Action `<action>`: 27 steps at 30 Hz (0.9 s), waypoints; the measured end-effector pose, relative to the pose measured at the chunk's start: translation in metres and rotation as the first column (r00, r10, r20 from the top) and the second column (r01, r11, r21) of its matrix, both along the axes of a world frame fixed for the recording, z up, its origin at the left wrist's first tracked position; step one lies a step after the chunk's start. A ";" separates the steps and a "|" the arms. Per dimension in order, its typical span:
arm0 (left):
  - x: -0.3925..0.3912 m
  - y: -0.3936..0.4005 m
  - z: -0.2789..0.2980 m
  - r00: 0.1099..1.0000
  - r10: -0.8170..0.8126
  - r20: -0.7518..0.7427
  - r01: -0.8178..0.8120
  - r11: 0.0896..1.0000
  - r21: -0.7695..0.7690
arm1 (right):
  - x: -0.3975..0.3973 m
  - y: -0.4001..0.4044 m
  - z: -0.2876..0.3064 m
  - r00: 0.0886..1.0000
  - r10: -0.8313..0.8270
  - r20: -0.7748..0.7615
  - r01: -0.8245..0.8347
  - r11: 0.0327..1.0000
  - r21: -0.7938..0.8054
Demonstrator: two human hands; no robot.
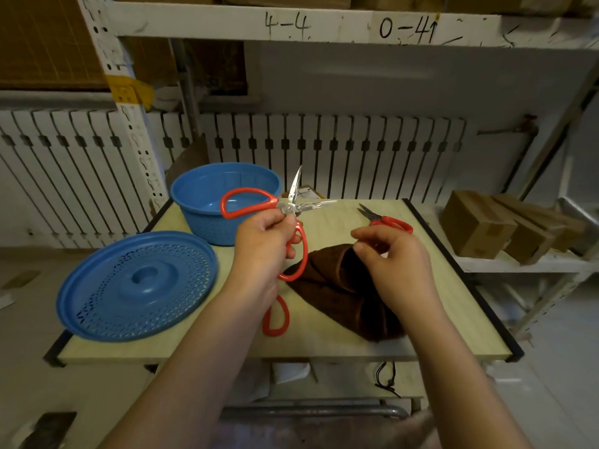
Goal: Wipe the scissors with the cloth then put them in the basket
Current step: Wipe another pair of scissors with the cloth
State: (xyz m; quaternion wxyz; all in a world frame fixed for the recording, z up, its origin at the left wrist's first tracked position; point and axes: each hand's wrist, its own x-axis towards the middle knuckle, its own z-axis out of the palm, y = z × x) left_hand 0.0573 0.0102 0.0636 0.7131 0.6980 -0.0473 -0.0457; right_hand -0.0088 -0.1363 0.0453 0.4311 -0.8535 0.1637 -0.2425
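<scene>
The left hand (262,244) grips a pair of red-handled scissors (285,209) near the pivot, lifted off the table (324,346) above its middle, with fingers and thumb curled round the metal where the handles meet the blades. The blades are spread wide apart, one pointing up and away, the other out toward the right edge; one red loop reaches left in front of the basket, the other hangs down past the palm. The right hand (395,264) hovers just right of them with its fingers bent over the brown cloth (343,296), which lies bunched on the table toward the near right corner; it seems to pinch a fold of the cloth between thumb and fingertips, though the contact is hard to make out. The blue basket (207,205) stands at the far left corner, open and upright. Its perforated blue lid (136,286) lies flat at the near left corner, hanging over the left edge. A smaller pair of red-handled scissors (385,220) lies by the far right edge, blades together. A red loop (275,315) of another pair shows near the front edge, partly hidden under the left wrist.
</scene>
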 end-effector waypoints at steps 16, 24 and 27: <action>-0.004 -0.004 0.001 0.998 -0.020 0.065 0.020 1.000 0.009 | 0.027 -0.002 0.003 0.951 -0.076 -0.299 -0.083 0.869 -0.488; -0.001 -0.006 0.016 0.997 -0.043 0.061 0.044 0.999 -0.006 | 0.020 -0.024 0.022 0.995 0.060 -0.080 -0.040 0.970 0.238; -0.001 -0.009 0.022 0.995 -0.055 0.086 0.056 0.998 -0.006 | 0.016 -0.032 0.028 0.996 0.094 0.009 -0.090 0.906 0.415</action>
